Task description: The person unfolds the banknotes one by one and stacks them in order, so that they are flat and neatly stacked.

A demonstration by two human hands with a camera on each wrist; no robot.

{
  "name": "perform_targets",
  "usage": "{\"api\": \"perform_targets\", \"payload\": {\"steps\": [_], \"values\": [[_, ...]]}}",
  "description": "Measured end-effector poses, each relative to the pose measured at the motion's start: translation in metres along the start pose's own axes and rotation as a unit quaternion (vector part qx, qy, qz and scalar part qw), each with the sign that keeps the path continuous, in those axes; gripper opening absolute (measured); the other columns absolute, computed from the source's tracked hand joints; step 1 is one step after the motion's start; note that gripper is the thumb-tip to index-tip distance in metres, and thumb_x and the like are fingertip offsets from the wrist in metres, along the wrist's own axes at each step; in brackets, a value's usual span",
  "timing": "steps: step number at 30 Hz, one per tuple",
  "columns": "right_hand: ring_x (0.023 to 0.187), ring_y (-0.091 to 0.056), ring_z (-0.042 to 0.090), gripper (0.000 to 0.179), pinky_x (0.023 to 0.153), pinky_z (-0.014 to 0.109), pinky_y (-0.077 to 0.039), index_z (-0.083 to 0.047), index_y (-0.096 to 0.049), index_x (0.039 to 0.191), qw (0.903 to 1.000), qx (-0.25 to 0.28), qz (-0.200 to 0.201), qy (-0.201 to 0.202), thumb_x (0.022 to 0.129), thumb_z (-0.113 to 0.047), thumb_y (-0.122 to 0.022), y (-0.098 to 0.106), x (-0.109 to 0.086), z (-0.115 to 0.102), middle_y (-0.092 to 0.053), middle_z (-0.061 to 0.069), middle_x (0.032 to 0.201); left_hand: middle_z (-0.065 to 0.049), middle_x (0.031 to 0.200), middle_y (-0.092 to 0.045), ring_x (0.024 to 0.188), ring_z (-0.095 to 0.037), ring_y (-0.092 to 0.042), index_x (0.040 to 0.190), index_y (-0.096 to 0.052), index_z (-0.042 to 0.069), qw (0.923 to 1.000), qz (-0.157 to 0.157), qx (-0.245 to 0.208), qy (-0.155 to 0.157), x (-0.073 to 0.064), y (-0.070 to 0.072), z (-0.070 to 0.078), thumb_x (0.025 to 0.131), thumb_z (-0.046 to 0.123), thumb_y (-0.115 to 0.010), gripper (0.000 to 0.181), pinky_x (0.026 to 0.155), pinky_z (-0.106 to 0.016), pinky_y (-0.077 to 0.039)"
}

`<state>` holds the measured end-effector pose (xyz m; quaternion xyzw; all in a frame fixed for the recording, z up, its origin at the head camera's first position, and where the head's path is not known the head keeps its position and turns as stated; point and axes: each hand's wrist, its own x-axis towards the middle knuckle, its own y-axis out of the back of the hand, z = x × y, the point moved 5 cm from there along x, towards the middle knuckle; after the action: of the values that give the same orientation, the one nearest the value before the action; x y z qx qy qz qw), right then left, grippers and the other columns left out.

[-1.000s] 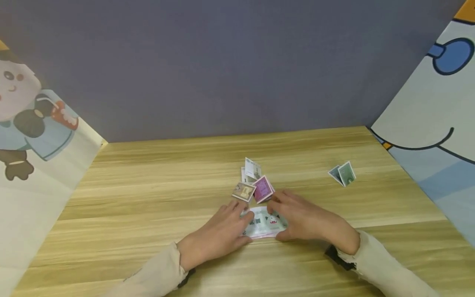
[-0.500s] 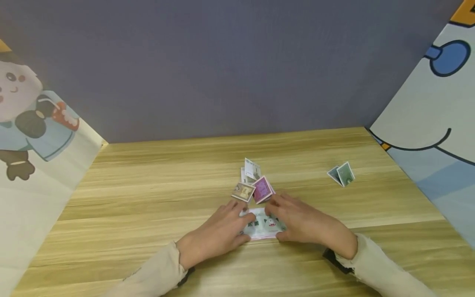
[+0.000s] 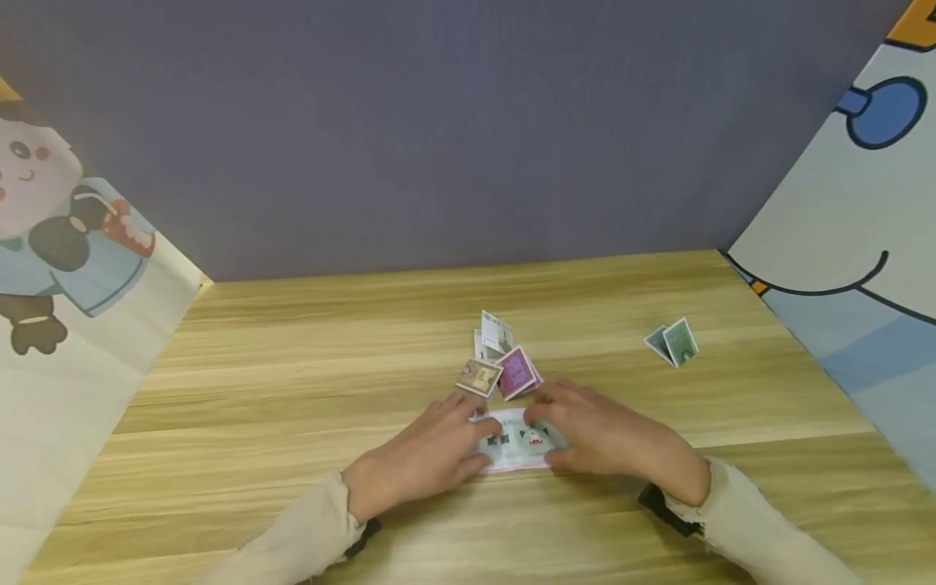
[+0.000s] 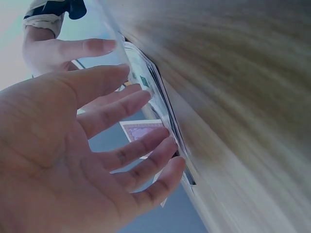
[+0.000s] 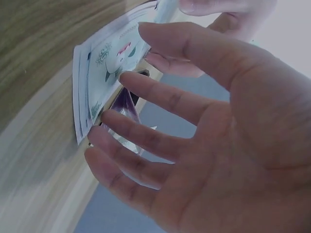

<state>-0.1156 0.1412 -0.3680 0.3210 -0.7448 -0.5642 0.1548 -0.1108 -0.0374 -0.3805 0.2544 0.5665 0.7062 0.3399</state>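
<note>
A small stack of pale green paper notes (image 3: 515, 451), printed with a cartoon animal face, lies flat on the wooden table between my hands. My left hand (image 3: 427, 451) touches its left end, fingers spread and gently bent. On the right end rest the fingertips of my right hand (image 3: 610, 435), the thumb at the near edge. The right wrist view shows several layered sheets in the stack (image 5: 109, 63). Just beyond it stand a folded purple note (image 3: 517, 374) and a folded brown note (image 3: 479, 379), with folded whitish notes (image 3: 497, 333) behind them.
Two folded green notes (image 3: 681, 344) stand apart on the right of the wooden table (image 3: 307, 357). A grey panel (image 3: 453, 138) rises along the table's back edge. Panels with cartoon prints (image 3: 841, 203) flank both sides.
Both hands stay at the stack with only slight finger shifts. The folded notes stand as before.
</note>
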Motion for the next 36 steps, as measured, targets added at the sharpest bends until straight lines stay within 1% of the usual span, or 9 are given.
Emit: {"api": "perform_targets", "payload": {"steps": [7,9,12,15,18,21,27,31,36], "values": [[0.122,-0.052,0.031,0.034,0.100,0.051,-0.047,-0.014,-0.068,0.117,0.9995,0.027,-0.015,0.003,0.084,-0.015,-0.077,0.010,-0.002,0.005,-0.057,0.010,0.132,-0.007,0.121,-0.064,0.113,-0.021,-0.056,0.108,-0.075,0.015,0.9988,0.023,-0.034,-0.025,0.003,0.009,-0.008,0.094,0.027,-0.068,0.020,0.097,-0.040,-0.049],[0.122,-0.054,0.031,0.032,0.099,0.051,-0.048,-0.015,-0.068,0.116,0.9990,0.041,-0.019,0.008,0.085,-0.011,-0.074,0.016,-0.003,0.006,-0.058,0.009,0.131,-0.006,0.117,-0.066,0.110,-0.020,-0.058,0.103,-0.076,0.014,0.9974,0.036,-0.050,-0.036,0.004,0.016,-0.011,0.095,0.025,-0.068,0.016,0.097,-0.037,-0.049],[0.121,-0.056,0.030,0.030,0.097,0.050,-0.050,-0.013,-0.069,0.117,0.9978,0.062,-0.016,0.018,0.089,-0.002,-0.067,0.029,-0.005,0.009,-0.062,0.006,0.128,-0.003,0.107,-0.070,0.101,-0.016,-0.062,0.100,-0.076,0.011,0.9938,0.061,-0.079,-0.050,0.008,0.029,-0.016,0.095,0.021,-0.067,0.015,0.092,-0.031,-0.053],[0.117,-0.060,0.027,0.032,0.094,0.048,-0.052,-0.010,-0.071,0.118,0.9969,0.075,-0.002,0.025,0.090,0.003,-0.062,0.042,-0.005,0.014,-0.067,0.004,0.122,-0.001,0.098,-0.071,0.093,-0.013,-0.063,0.100,-0.076,0.009,0.9903,0.078,-0.104,-0.048,0.014,0.040,-0.025,0.097,0.018,-0.065,0.015,0.087,-0.029,-0.054],[0.113,-0.062,0.025,0.031,0.090,0.045,-0.053,-0.009,-0.070,0.121,0.9961,0.087,0.006,0.015,0.093,0.002,-0.060,0.053,-0.002,0.022,-0.068,0.003,0.120,0.001,0.091,-0.070,0.084,-0.010,-0.062,0.098,-0.075,0.006,0.9875,0.087,-0.128,-0.028,0.020,0.045,-0.036,0.097,0.015,-0.064,0.014,0.080,-0.027,-0.055],[0.112,-0.063,0.023,0.028,0.088,0.043,-0.054,-0.009,-0.068,0.122,0.9947,0.101,0.017,-0.001,0.096,-0.002,-0.060,0.062,0.006,0.031,-0.068,0.002,0.120,0.001,0.089,-0.069,0.081,-0.009,-0.061,0.096,-0.075,0.006,0.9850,0.095,-0.144,0.011,0.027,0.049,-0.052,0.097,0.015,-0.065,0.014,0.077,-0.027,-0.055],[0.100,-0.065,0.017,0.020,0.079,0.037,-0.055,-0.009,-0.069,0.118,0.9901,0.127,0.058,0.015,0.100,-0.011,-0.060,0.082,0.028,0.039,-0.070,0.000,0.109,-0.002,0.088,-0.070,0.081,-0.013,-0.062,0.097,-0.075,0.004,0.9760,0.122,-0.162,0.079,0.044,0.061,-0.086,0.098,0.015,-0.062,0.017,0.075,-0.029,-0.054],[0.098,-0.066,0.016,0.018,0.081,0.038,-0.056,-0.009,-0.070,0.114,0.9854,0.149,0.079,0.023,0.100,-0.013,-0.060,0.092,0.049,0.043,-0.071,0.001,0.106,-0.008,0.088,-0.071,0.076,-0.016,-0.062,0.096,-0.074,0.005,0.9681,0.123,-0.195,0.099,0.061,0.064,-0.098,0.101,0.020,-0.059,0.022,0.069,-0.030,-0.053],[0.096,-0.067,0.022,0.022,0.083,0.041,-0.056,-0.002,-0.068,0.117,0.9780,0.170,0.120,0.016,0.098,-0.012,-0.062,0.087,0.083,0.057,-0.072,0.008,0.104,-0.004,0.082,-0.070,0.070,-0.014,-0.061,0.089,-0.072,0.006,0.9631,0.148,-0.193,0.116,0.078,0.058,-0.102,0.100,0.024,-0.061,0.024,0.065,-0.028,-0.052]]}}
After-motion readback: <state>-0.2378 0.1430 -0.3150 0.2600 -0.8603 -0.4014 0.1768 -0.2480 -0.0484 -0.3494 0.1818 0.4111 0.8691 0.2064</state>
